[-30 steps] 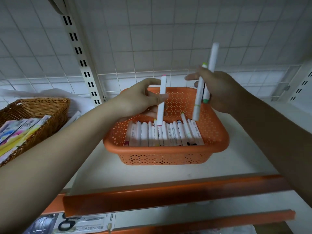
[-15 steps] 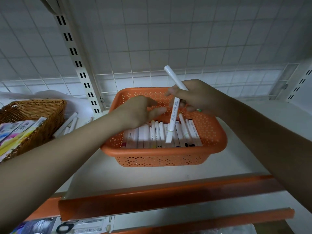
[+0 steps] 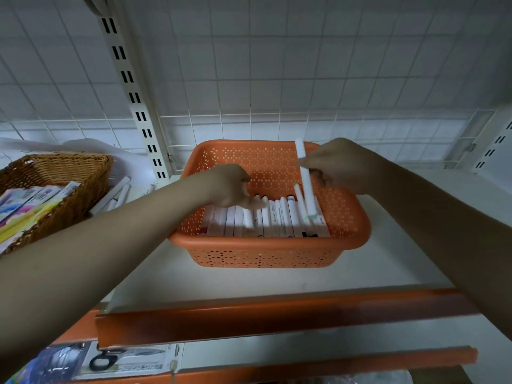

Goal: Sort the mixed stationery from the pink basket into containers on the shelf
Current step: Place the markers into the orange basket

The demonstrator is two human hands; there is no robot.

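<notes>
An orange perforated basket stands on the white shelf, with a row of white markers lying side by side in it. My left hand reaches into the basket's left half, and its straight fingertips touch a marker lying on top of the row. Over the right half, my right hand pinches a white marker that stands nearly upright, its lower end down among the row. A second marker with a yellow-green tip leans beside it.
A wicker basket with colourful packs stands at the left, with loose white markers next to it. A slotted upright post rises behind. The shelf's orange front edge runs below; a packaged pair of scissors lies on the shelf beneath.
My left hand let its marker down into the row and now touches it with straight fingers. My right hand lowered its markers from above the basket into the right end of the row.
</notes>
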